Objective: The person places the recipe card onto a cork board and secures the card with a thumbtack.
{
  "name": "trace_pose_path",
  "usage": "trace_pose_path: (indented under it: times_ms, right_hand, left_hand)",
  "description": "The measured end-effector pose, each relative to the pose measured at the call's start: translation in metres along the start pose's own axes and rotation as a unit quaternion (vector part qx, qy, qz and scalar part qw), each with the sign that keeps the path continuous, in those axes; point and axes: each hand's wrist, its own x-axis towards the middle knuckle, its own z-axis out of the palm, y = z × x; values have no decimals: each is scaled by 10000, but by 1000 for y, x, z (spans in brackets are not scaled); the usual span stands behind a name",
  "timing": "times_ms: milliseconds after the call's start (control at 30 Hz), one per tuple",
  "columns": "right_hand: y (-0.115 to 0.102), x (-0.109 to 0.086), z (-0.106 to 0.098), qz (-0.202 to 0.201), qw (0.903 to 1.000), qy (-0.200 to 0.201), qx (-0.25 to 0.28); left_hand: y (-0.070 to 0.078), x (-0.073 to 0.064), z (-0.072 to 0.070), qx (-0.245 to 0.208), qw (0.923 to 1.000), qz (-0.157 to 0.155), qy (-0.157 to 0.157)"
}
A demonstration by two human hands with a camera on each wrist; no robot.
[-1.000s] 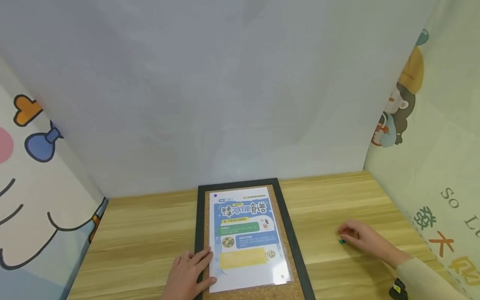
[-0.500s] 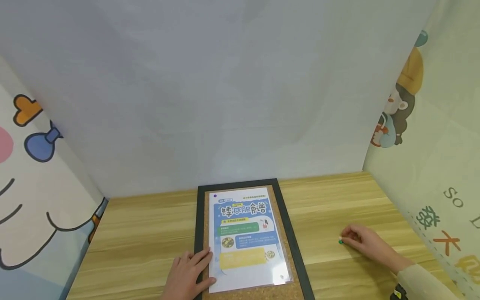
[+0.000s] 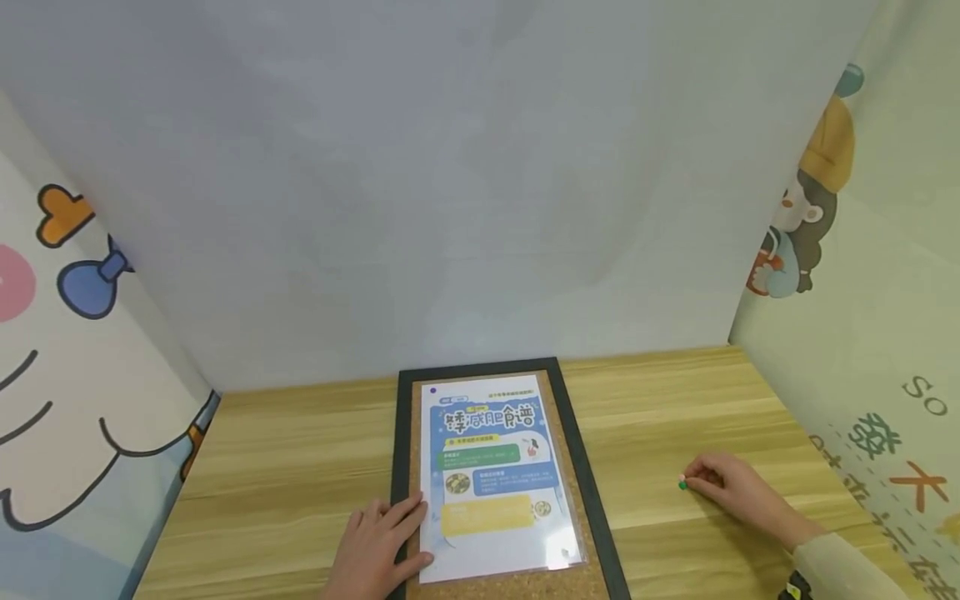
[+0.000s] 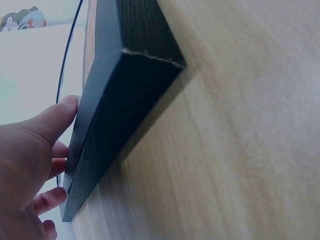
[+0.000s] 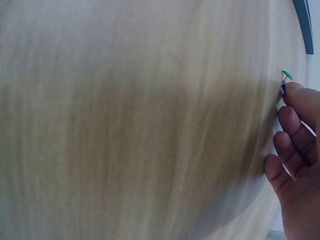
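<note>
My left hand (image 3: 375,550) rests on the left side of a black-framed cork board (image 3: 581,467), fingers spread, with index finger and thumb reaching the edge of a printed poster sheet (image 3: 480,558). In the left wrist view the thumb lies against the frame's dark edge (image 4: 115,100). A purple tack (image 3: 432,390) sits at the sheet's top left corner. To the right of the board, my right hand (image 3: 727,487) pinches with thumb and index finger at a green thumbtack (image 5: 287,75) and a blue thumbtack (image 5: 283,88), low over the table; I cannot tell which it holds.
The wooden table (image 3: 285,467) extends on both sides of the board. A plain pale sheet (image 3: 412,208) hangs behind it. Printed cartoon panels stand at the left (image 3: 67,400) and right (image 3: 862,333). A black strap device (image 3: 795,587) shows at the right wrist.
My right hand has shifted slightly and its fingertips have closed in at the tacks; the blue one no longer shows in the head view. The left hand and board have stayed put.
</note>
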Motion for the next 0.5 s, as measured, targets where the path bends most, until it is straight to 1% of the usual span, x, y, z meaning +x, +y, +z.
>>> trace_pose_path:
  times_ms: [67, 333, 433, 500]
  right_hand:
    - [1, 0, 1, -33, 10000, 14, -34]
    - [1, 0, -1, 135, 9999, -2, -23]
    - [1, 0, -1, 189, 9998, 50, -34]
    - [1, 1, -2, 292, 9996, 65, -6]
  left_hand:
    - [0, 0, 0, 7, 10000, 13, 19]
    - [1, 0, 1, 38, 10000, -31, -35]
    - [0, 1, 3, 58, 10000, -7, -1]
    - [0, 1, 3, 83, 9999, 31, 54]
